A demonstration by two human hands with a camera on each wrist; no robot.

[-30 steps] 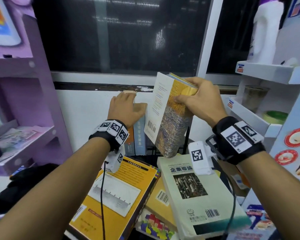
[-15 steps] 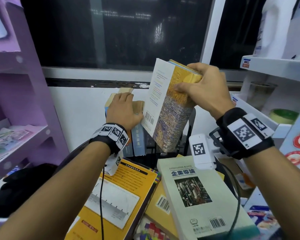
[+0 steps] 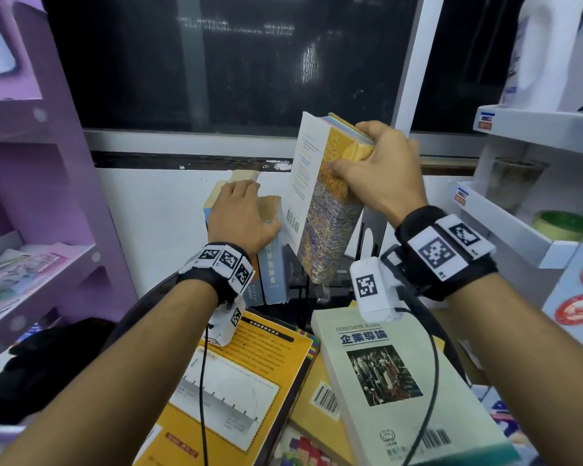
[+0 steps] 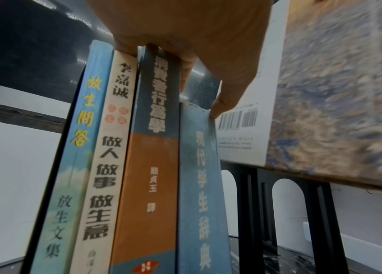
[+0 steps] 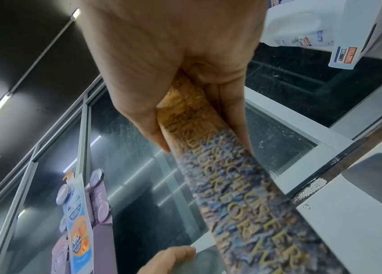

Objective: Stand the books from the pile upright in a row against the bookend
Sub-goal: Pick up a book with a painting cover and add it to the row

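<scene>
While the thick mosaic-covered book [image 3: 327, 210] is gripped near its top by the right hand [image 3: 377, 176], thumb on the near face and fingers curled over the spine side, it is held clear of the surface, its long axis close to vertical but tilted, the lower end swung toward the left hand [image 3: 243, 216] and hanging above the gap in the rack. That gap lies below and slightly left of the right hand, between the 4 standing books [image 4: 152, 166] and the black bookend [image 4: 288, 213] seen behind it in the left wrist view. The row is steadied from above by the left hand, laid with relaxed fingers over the books' top edges, its thumb touching the rightmost blue spine [image 4: 199, 185]. The held book's back cover, with its barcode, is just beside that thumb. The coming move is judged to be a straight lowering with the tilt taken out, so that the book lands upright beside the blue spine; the right hand is the nearer and already carries it. Nearer the person, the pile [image 3: 401, 381] of flat books is not yet dealt with.
</scene>
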